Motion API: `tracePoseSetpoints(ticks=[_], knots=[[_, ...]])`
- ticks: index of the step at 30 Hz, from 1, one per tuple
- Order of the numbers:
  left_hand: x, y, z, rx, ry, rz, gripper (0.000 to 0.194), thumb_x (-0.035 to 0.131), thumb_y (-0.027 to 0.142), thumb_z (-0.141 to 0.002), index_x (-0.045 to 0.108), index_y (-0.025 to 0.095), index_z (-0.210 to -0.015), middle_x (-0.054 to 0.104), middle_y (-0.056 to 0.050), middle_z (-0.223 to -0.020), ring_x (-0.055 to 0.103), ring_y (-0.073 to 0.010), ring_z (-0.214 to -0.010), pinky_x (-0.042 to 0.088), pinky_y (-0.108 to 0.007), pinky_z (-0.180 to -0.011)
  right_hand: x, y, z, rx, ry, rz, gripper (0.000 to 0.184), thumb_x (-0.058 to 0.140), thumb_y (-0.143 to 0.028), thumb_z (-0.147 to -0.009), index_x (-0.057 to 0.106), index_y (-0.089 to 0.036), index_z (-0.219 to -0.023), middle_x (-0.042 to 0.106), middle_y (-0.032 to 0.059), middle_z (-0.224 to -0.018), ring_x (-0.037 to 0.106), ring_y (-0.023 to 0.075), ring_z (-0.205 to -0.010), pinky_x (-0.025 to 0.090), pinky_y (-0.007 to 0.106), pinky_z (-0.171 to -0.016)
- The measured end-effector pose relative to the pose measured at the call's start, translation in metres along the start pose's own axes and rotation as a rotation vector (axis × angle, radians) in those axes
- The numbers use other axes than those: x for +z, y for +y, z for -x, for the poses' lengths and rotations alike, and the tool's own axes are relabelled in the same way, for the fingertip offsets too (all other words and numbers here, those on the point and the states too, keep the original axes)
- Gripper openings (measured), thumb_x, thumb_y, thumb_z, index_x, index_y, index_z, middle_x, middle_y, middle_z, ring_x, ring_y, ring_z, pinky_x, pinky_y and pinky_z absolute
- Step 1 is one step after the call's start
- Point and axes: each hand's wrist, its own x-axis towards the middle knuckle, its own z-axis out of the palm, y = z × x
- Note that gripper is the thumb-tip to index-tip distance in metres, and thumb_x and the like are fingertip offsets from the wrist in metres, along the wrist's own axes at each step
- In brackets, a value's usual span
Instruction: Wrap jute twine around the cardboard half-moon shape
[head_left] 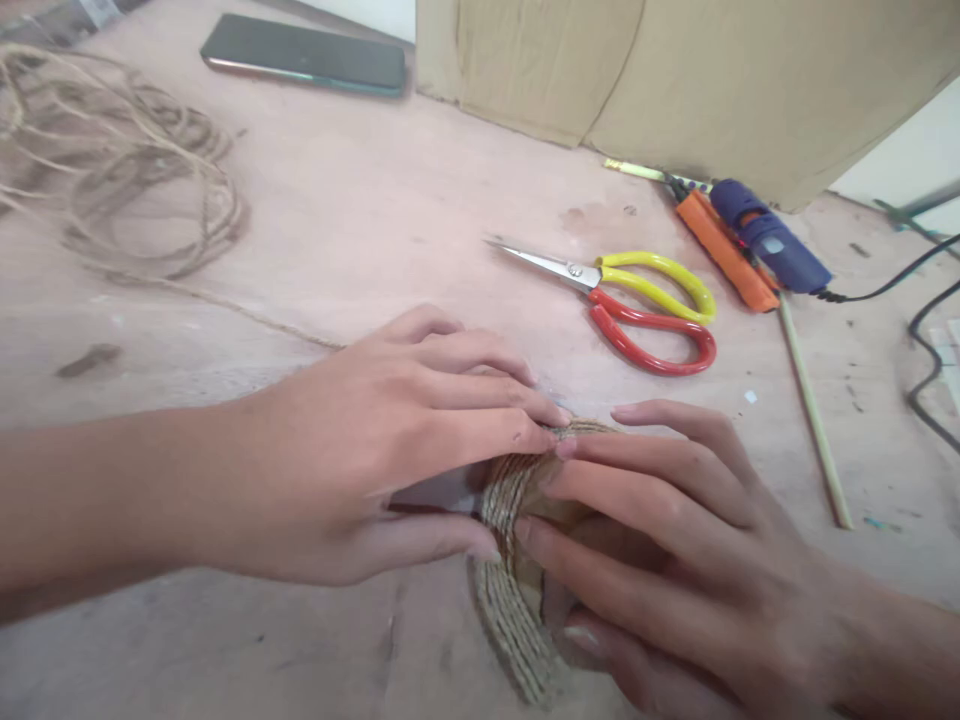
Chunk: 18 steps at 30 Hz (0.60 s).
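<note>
Hands: two bare ones, a left hand (382,410) and a right hand (720,540).
Twine band: one curved strip of side-by-side strands (510,610), between the two hands, touched by the fingers of both.
Left fingers: thumb wide apart from the rest, its tip at the band's left edge; the other fingertips lie near the band's upper end.
Right fingers: spread and bent, the index and middle tips close to the left fingertips; whether they grip is hard to tell.
Brown piece: one, mostly hidden under the right fingers (585,530), inside the curve of the band.
Pose: left forearm comes in from the left with the back of the hand up; right hand enters from the lower right, knuckles raised.
Scissors: one pair (576,270), beyond the fingertips, one handle yellow, one red, blades pointing left.
Stick: one, pale and thin (814,410), beyond the right fingers to the right.
Tools: one orange (724,250) and one blue (772,240), side by side farther beyond the right fingers; black cable (885,280) runs from the blue one.
Twine coil: one loose heap (225,215), beyond the left fingers to the left, a strand running toward that hand.
Phone: one (300,55), far beyond the left fingers.
Table: pale and stained (337,210), under everything.
Cardboard: upright at the back (675,90).
</note>
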Motion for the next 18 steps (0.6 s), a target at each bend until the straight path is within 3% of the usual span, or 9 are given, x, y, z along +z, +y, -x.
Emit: tracePoseSetpoints(ticks=[8, 13, 18], knots=[[0.000, 0.000, 0.000, 0.010, 0.009, 0.004, 0.038, 0.065, 0.051, -0.121, 0.069, 0.021, -0.144, 0.081, -0.009, -0.157, 0.071, -0.0302, -0.149, 0.043, -0.050, -0.129, 0.001, 0.000, 0.000, -0.021, 0.051, 0.004, 0.016, 0.061, -0.017, -0.113, 0.073, -0.025, -0.122, 0.083, 0.0023, -0.128, 0.068, 0.0198, -0.135, 0.040, 0.042, -0.137], [0.001, -0.003, -0.001, 0.012, 0.018, 0.012, 0.038, 0.066, 0.052, -0.121, 0.068, 0.023, -0.145, 0.082, -0.007, -0.156, 0.071, -0.0314, -0.148, 0.045, -0.051, -0.128, 0.004, -0.001, 0.003, -0.043, 0.057, -0.041, 0.018, 0.058, -0.018, -0.117, 0.075, -0.023, -0.119, 0.086, -0.0004, -0.129, 0.069, 0.0176, -0.136, 0.036, 0.043, -0.141], [0.003, -0.003, 0.000, -0.003, 0.009, 0.020, 0.040, 0.064, 0.055, -0.122, 0.067, 0.025, -0.147, 0.082, -0.005, -0.157, 0.070, -0.0313, -0.150, 0.046, -0.050, -0.126, 0.005, 0.001, 0.009, -0.074, 0.095, -0.039, 0.023, 0.060, -0.017, -0.117, 0.080, -0.022, -0.107, 0.087, -0.0035, -0.139, 0.072, 0.0162, -0.141, 0.047, 0.042, -0.137]])
